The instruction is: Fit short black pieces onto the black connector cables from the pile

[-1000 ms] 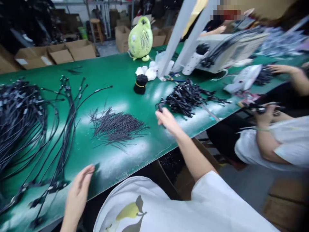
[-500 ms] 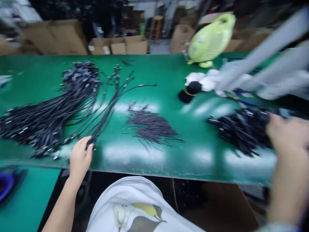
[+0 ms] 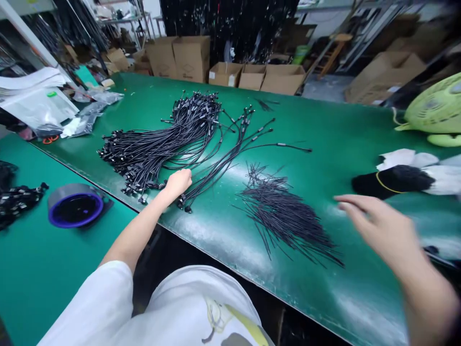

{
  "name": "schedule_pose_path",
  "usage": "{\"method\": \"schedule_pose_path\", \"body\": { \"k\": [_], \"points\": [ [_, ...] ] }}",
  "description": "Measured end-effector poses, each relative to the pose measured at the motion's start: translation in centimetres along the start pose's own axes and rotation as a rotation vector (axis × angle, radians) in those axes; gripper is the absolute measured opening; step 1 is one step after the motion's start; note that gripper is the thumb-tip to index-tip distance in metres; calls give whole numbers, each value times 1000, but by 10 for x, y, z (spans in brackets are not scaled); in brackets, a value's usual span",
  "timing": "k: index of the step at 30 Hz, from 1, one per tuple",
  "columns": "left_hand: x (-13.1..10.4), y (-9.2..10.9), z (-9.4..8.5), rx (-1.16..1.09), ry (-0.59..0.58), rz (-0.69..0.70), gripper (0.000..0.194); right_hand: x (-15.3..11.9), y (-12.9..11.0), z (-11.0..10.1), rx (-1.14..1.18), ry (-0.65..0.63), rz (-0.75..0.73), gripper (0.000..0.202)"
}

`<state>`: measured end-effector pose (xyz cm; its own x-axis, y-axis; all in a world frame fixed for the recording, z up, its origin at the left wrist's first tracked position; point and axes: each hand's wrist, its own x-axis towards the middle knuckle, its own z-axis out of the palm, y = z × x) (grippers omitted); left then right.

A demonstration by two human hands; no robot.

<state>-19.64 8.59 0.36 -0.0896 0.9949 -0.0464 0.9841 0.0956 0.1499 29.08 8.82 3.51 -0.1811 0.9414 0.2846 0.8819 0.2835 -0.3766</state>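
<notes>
My left hand (image 3: 179,183) is closed at the near connector ends of the black cables, between a large cable bundle (image 3: 169,137) and a smaller loose bunch of cables (image 3: 230,154). A cable with a connector seems to be in its fingers, though they hide most of it. My right hand (image 3: 378,223) hangs over the table, fingers stretched out and thumb beneath, with nothing visible in it. It is to the right of a flat heap of thin black cable ties (image 3: 288,211) and in front of a black bundle with a yellow band (image 3: 392,181).
The green table (image 3: 223,240) meets a second green surface (image 3: 39,274) at left, bearing a blue-rimmed tape roll (image 3: 75,205) and black parts (image 3: 21,199). A green fan (image 3: 437,105) stands at right. Cardboard boxes (image 3: 190,57) are behind the table; plastic bags (image 3: 86,115) lie far left.
The view has swung left. My right hand has come away from the black pile at right toward the middle. My left hand remains by the cable ends, now more closed.
</notes>
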Motion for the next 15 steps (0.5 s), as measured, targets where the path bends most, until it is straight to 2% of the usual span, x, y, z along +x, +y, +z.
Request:
{"method": "schedule_pose_path", "body": {
  "k": [2, 4, 7, 9, 10, 12, 15],
  "points": [
    [-8, 1, -14, -58, 65, 1, 24, 16, -53, 27, 132, -148, -140, 24],
    [-22, 6, -34, -193, 105, 59, 26, 35, -116, 61, 232, -223, -299, 31],
    [-54, 17, -66, -394, 54, 257, 27, 68, -206, 113, 342, -294, -503, 47],
    [-79, 18, -83, -402, 34, 309, 32, 99, -248, 138, 268, -395, -570, 37],
    [-92, 13, -89, -392, 46, 280, 34, 116, -261, 146, 211, -429, -537, 26],
    [-115, -6, -95, -389, 98, 152, 30, 156, -270, 151, 147, -393, -438, 7],
    [-142, -47, -87, -553, 112, -45, 23, 213, -254, 136, 161, -206, -323, 24]
  ]
}}
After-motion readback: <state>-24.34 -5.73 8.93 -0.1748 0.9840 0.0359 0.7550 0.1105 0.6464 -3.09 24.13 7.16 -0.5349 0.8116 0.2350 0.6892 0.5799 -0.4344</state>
